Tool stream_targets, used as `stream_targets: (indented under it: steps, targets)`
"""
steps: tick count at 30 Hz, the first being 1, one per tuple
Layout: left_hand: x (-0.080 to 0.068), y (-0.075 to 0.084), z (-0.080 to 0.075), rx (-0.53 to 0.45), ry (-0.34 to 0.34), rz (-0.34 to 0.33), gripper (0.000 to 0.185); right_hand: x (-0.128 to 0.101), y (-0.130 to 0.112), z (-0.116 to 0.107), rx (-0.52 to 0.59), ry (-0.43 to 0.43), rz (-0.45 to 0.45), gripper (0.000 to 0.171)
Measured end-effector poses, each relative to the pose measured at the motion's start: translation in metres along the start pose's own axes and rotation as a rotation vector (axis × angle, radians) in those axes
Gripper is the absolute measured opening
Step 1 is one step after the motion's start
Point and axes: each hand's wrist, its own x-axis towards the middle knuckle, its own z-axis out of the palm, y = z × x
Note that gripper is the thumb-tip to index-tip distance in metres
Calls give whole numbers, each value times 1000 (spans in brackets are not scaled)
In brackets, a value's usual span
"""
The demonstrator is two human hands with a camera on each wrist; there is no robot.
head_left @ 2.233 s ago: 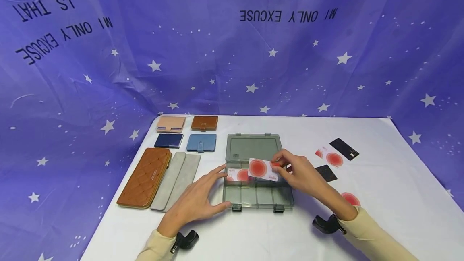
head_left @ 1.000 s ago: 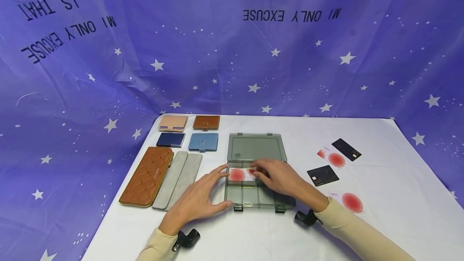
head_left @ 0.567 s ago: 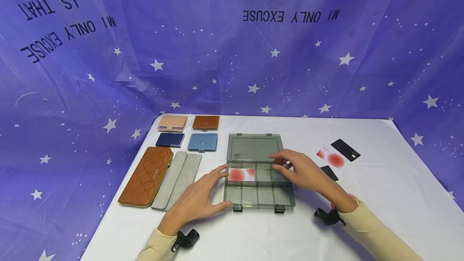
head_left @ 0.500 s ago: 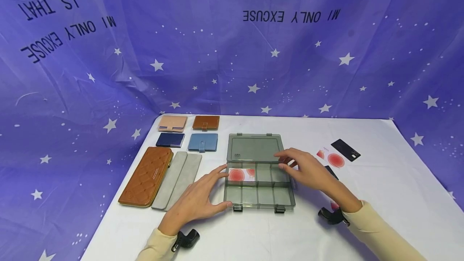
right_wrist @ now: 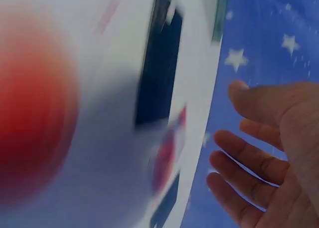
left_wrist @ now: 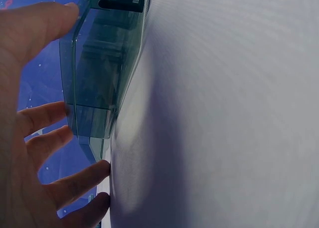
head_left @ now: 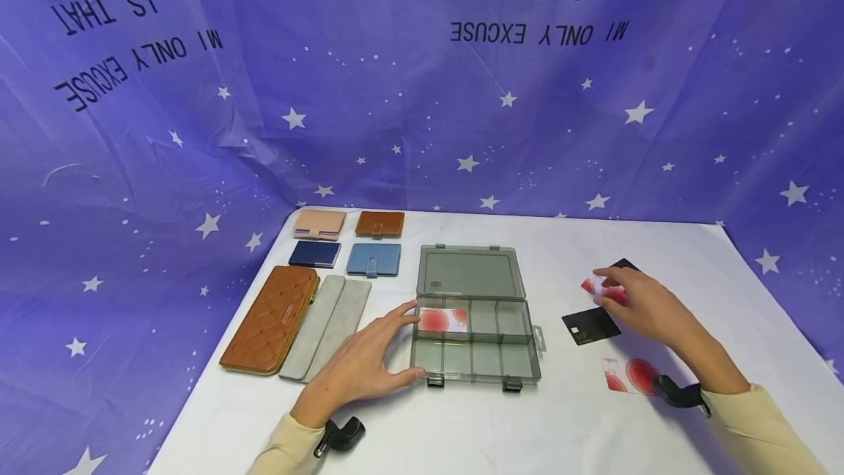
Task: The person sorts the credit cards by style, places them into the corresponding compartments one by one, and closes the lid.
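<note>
- Left hand (head_left: pixel 359 369): rests flat against the left end of the grey compartment box (head_left: pixel 476 349); fingers (left_wrist: pixel 47 117) straight and spread, thumb at the near corner, gripping nothing. Unmoved through all the earlier views.
- Grey compartment box: open on the white bench (head_left: pixel 461 431), lid laid back flat. Far-left compartment holds a white card with red circle (head_left: pixel 444 319); the other compartments show nothing inside.
- Right hand (head_left: pixel 642 304): half a second ago it hovered at the box's right rim; now it is well to the right of the box, over a second red-circle card (head_left: pixel 596 286) at the far right. Fingers relaxed and extended, tips at or just above that card; actual contact cannot be told. Wrist view is motion-blurred.
- Judgement: one card is stowed and let go; the hand looks to be fetching the next.
- Loose on the bench, right side: black VIP card (head_left: pixel 590 325), a third red-circle card (head_left: pixel 629 375) nearer the person, another black card (head_left: pixel 623 265) partly hidden behind the right hand.
- Left side: brown quilted wallet (head_left: pixel 270 317), grey sleeve (head_left: pixel 326 327), four small card holders (head_left: pixel 347 243).
</note>
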Motion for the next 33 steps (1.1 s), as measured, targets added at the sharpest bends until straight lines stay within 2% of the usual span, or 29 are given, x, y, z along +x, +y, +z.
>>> stream_targets:
  steps: [7, 13, 22, 30, 33]
  targets:
    - [0, 0, 0, -4, -1, 9, 87, -21, 38, 2, -95, -20, 108, 60]
    - [0, -1, 2, 5, -7, 4, 87, -29, 53, 9, -57, -29, 148, 64]
    - [0, -1, 1, 1, -16, -14, 87, -24, 59, 17, -8, 7, 119, 56]
    - [-2, -1, 1, 6, -11, -21, 87, -21, 56, 15, 48, -29, 180, 59]
    - [-2, -1, 2, -3, -13, -18, 87, -22, 55, 17, 46, 15, 161, 56]
